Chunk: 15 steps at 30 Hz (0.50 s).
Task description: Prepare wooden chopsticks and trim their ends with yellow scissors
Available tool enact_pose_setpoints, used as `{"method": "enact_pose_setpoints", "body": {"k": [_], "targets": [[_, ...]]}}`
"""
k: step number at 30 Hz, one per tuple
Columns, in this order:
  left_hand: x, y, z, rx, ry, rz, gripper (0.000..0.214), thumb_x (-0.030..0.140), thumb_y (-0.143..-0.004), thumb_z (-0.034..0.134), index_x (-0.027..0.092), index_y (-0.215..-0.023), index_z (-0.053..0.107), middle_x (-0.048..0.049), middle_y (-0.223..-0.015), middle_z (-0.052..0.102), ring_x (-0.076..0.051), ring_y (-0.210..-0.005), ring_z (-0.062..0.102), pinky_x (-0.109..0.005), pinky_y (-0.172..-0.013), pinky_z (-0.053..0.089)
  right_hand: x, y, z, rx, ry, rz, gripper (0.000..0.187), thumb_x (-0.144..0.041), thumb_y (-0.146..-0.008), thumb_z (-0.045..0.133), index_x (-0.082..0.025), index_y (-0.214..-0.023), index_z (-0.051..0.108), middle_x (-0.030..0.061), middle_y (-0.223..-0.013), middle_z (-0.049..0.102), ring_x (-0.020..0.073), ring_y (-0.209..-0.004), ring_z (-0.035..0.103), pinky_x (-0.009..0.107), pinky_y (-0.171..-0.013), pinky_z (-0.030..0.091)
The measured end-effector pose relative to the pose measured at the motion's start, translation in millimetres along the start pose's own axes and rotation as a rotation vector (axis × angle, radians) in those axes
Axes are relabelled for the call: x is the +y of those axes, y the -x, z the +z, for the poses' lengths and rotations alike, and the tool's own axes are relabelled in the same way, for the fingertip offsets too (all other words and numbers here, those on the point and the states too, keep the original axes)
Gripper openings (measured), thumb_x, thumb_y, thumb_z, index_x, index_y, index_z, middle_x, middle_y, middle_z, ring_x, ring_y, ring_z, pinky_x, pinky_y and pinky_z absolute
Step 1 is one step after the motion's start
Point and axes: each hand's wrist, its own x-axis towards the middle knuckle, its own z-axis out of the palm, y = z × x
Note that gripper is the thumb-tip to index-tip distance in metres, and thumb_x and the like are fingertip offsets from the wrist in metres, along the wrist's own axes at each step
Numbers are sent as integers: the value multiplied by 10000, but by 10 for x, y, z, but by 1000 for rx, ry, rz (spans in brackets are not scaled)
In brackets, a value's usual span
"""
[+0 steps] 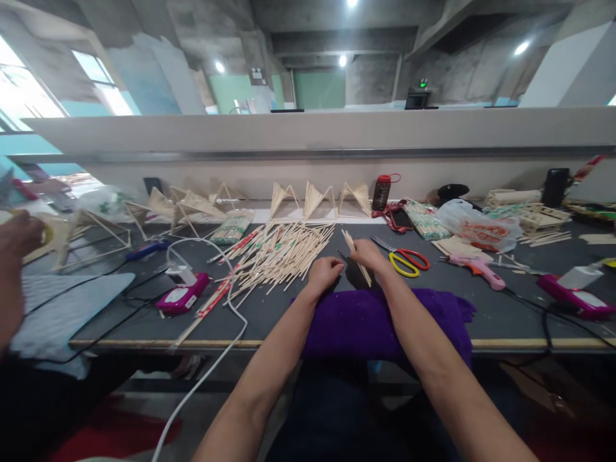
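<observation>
My right hand is wrapped round a small bundle of thin wooden sticks, whose ends stick out above and below the fist. My left hand rests just left of it with the fingers curled together; whatever they may hold is hidden. A thin dark pointed object shows between the hands, too small to name. To the left lies a big loose pile of wooden sticks. Scissors with yellow and red handles lie right of my right hand. Both forearms cross a purple cloth at the table edge.
Fan-shaped stick structures stand along the back. A pink glue gun, a plastic bag and a bottle are to the right. Left are a magenta power box and a white cable. Another person's hand is far left.
</observation>
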Motion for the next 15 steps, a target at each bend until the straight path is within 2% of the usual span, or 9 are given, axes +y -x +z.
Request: {"method": "enact_pose_setpoints", "body": {"k": [3,6,8,11,13,15], "targets": [[43,-38,-20,52,266,18,278,280,-761,553,170,-965,707,-71,-884,709,-177,-771,632,-291,-741,473,166,60,-132,196,-289,-81,320,-292,-830,401,-144,-988,637,55,-831,673,166,-754,614,227,-627,422],[211,-140,-24,101,477,84,362,272,-769,553,156,-1099,647,-85,-1045,679,-175,-894,627,-305,-823,480,263,151,-203,324,-665,-141,308,-391,-814,437,-147,-894,607,-9,-617,566,127,-530,513,222,-519,387],[367,-217,23,114,493,196,424,207,-739,577,149,-1157,612,-102,-1172,629,-193,-1056,581,-316,-936,433,291,199,-206,367,-714,-173,308,-430,-804,462,-154,-836,597,-20,-584,526,119,-502,474,227,-513,377],[544,-286,173,42,431,303,508,147,-712,574,142,-1220,561,-89,-1185,623,-203,-1082,565,-321,-959,415,311,228,-154,472,-684,-216,312,-435,-798,483,-155,-847,611,6,-668,575,132,-587,501,242,-581,394],[571,-279,285,19,407,276,508,201,-722,591,132,-1225,553,-82,-1120,647,-205,-992,593,-318,-899,444,329,230,-92,485,-670,-233,305,-420,-789,507,-152,-868,629,23,-742,613,147,-671,533,257,-647,403],[534,-237,365,8,397,180,448,242,-735,590,124,-1168,592,-73,-1035,669,-200,-917,605,-309,-846,457,357,233,-25,392,-681,-271,292,-400,-779,529,-149,-876,645,25,-760,628,153,-700,546,263,-669,405]]}}
